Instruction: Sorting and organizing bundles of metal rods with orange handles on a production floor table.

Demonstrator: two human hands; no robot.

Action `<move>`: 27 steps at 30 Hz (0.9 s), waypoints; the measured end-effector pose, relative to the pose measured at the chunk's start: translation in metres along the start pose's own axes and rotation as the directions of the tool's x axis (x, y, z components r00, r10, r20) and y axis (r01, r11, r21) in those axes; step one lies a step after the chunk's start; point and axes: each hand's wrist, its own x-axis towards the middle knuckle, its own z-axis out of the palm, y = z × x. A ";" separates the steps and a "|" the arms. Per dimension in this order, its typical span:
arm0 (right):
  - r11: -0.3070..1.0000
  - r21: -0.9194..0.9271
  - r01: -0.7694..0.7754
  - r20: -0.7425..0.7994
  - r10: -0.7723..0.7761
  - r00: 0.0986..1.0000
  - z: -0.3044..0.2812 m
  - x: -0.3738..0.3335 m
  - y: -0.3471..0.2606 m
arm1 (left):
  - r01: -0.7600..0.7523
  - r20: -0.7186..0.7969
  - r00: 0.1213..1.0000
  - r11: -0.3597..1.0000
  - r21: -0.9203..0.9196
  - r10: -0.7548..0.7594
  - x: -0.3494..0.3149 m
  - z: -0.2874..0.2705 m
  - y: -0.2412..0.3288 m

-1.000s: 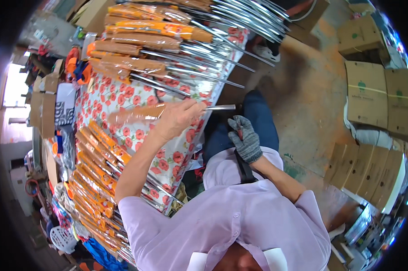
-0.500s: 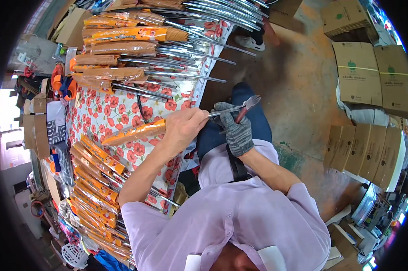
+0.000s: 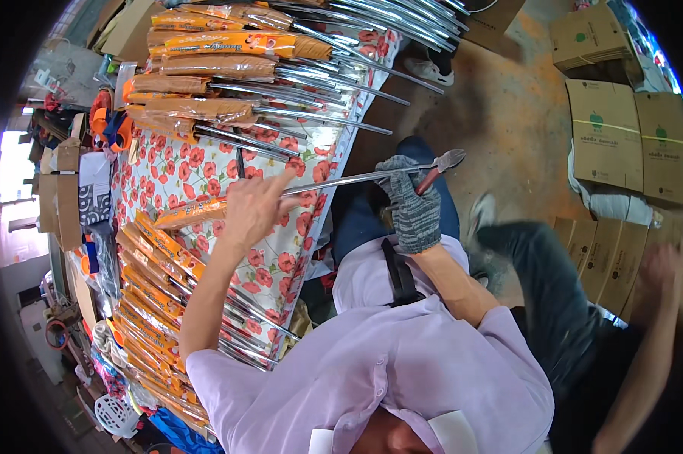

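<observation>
A long metal rod (image 3: 349, 180) with an orange plastic-wrapped end (image 3: 192, 213) lies slantwise across the front of me. My left hand (image 3: 252, 210), bare, is around the rod where the wrapping meets the metal, its index finger stretched out and slightly blurred. In a grey knitted glove, my right hand (image 3: 413, 210) is closed round pliers (image 3: 428, 180) with red handles, their jaws pointing right. The rod's far end runs over the gloved fingers toward the jaws; whether the jaws grip it I cannot tell.
On a flowered tablecloth (image 3: 205, 170) lie wrapped rods in a far pile (image 3: 213, 66) and a near pile (image 3: 149, 325). Cardboard boxes (image 3: 605, 144) stand at the right. Another person's leg (image 3: 538, 280) and arm (image 3: 651, 356) are close on my right. A shoe (image 3: 431, 72) shows beyond the table.
My left hand has moved left along the rod, away from the right hand, baring more metal between them. Another person has come into view at the right.
</observation>
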 end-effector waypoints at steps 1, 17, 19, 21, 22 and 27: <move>0.996 -0.087 0.006 0.018 -0.005 1.000 -0.002 -0.001 0.000 | 0.008 -0.021 1.000 0.993 -0.119 -0.011 0.009 -0.002 0.014; 0.535 -0.791 0.297 0.238 -0.178 0.955 -0.064 -0.024 0.023 | 0.096 -0.021 0.988 0.725 -0.682 -0.150 0.049 0.007 0.069; 0.532 -0.793 0.297 0.243 -0.170 0.955 -0.063 -0.024 0.019 | 0.094 -0.026 0.988 0.719 -0.688 -0.155 0.050 0.009 0.072; 0.525 -0.797 0.298 0.256 -0.152 0.955 -0.062 -0.023 0.016 | 0.094 -0.037 0.985 0.707 -0.701 -0.168 0.050 0.010 0.075; 0.526 -0.796 0.299 0.256 -0.154 0.954 -0.061 -0.023 0.015 | 0.093 -0.037 0.985 0.709 -0.700 -0.166 0.051 0.010 0.076; 0.505 -0.799 0.326 0.291 -0.149 0.945 -0.061 -0.025 0.019 | 0.055 -0.084 0.985 0.732 -0.679 -0.151 0.050 0.012 0.079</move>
